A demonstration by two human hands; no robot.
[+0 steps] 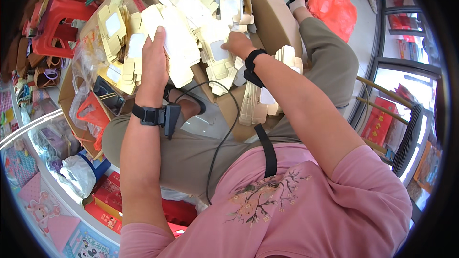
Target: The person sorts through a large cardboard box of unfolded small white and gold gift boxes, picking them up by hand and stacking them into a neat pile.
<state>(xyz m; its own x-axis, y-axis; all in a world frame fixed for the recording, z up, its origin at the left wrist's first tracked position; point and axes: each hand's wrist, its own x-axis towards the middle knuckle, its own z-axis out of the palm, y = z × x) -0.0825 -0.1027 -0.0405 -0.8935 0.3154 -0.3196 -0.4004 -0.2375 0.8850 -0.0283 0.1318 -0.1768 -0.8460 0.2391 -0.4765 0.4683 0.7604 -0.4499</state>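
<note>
My left hand (154, 62) is closed on a stack of flat pale-yellow cartons (173, 48), thumb on top and fingers underneath. The upper end of the stack is washed out by bright light. My right hand (240, 45) pinches the edge of another flat carton (217, 36), cream-gold with a clear window, just right of the stack. More flat cartons (113, 26) lie to the left of my left hand. Beside my right forearm, a further pile of cartons (256, 102) rests in front of my right leg. The fingertips of my right hand are partly hidden.
A large cardboard box (279, 5) stands behind the cartons, and another box (71, 98) at left holds plastic bags. A red stool (62, 16) is at far left, a red plastic bag (333, 12) at upper right. A black cable (224, 148) crosses my lap.
</note>
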